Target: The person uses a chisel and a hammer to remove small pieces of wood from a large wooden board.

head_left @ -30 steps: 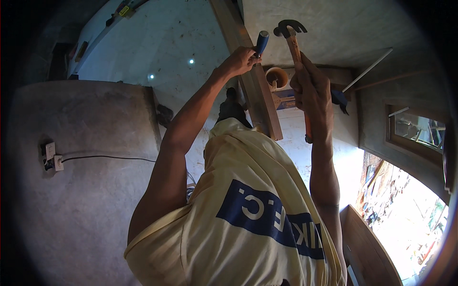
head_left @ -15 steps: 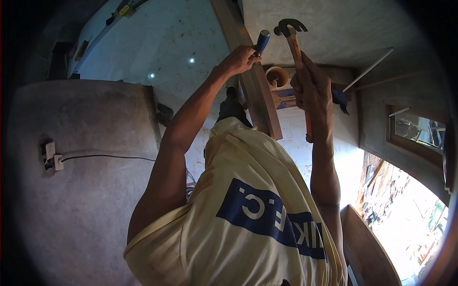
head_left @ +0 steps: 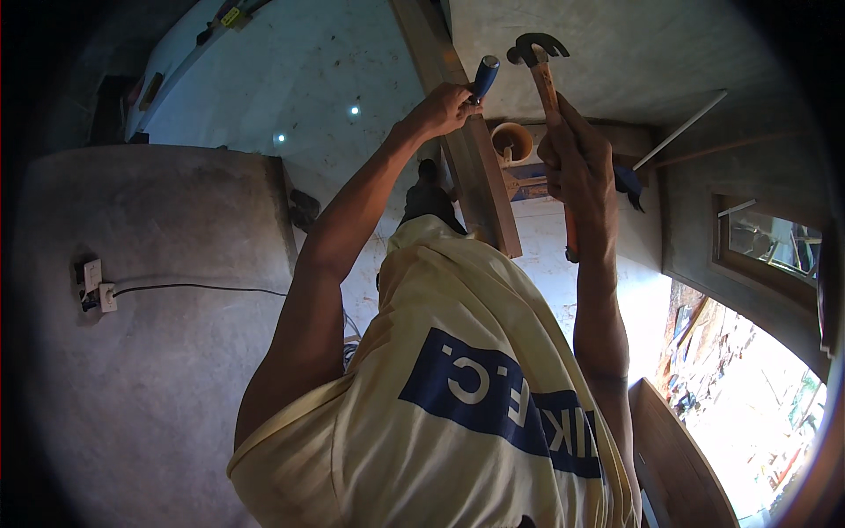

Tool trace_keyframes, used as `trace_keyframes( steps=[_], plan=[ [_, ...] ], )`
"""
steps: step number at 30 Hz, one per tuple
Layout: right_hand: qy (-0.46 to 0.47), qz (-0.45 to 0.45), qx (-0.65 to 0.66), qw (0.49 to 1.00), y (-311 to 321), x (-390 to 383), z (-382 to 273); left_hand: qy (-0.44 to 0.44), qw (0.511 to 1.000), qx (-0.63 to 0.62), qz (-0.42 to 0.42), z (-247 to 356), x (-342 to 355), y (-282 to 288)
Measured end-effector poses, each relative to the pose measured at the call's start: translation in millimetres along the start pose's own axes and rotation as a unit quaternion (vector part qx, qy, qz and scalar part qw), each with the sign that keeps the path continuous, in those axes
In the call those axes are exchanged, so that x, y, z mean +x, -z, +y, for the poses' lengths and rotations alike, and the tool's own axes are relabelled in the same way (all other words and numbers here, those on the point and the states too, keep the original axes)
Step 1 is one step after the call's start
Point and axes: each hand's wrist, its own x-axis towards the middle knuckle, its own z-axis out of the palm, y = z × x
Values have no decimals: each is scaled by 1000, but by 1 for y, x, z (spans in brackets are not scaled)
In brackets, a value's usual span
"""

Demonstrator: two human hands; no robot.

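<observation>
My left hand point(head_left: 444, 110) grips a chisel with a blue handle point(head_left: 484, 77) and holds it against a long wooden plank point(head_left: 480, 176). Just to the right, my right hand point(head_left: 576, 163) is closed around the wooden handle of a claw hammer. The hammer's dark head point(head_left: 539, 46) stands close beside the chisel's handle end. Both arms reach away from my yellow shirt point(head_left: 458, 378), which fills the lower middle of the view.
A round tan cup-like object point(head_left: 512, 141) sits beside the plank. A thin white rod point(head_left: 682, 130) slants at the right. A window frame point(head_left: 766, 251) is at the right, a wall socket with cable point(head_left: 97, 290) at the left, a wooden board point(head_left: 682, 462) low right.
</observation>
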Motion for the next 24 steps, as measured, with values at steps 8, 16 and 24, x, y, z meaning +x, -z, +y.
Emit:
trace_keyframes(
  steps=[8,16,24],
  plan=[
    [-11,-4,0,1000,-2,-1,-2,7,1000,-24,-5,-6,-1,-1],
    [13,-5,11,1000,-3,-1,4,8,1000,-4,-9,-3,0,-1],
    [1,-1,4,1000,-3,-1,3,6,1000,-1,-8,-2,1,0]
  ],
)
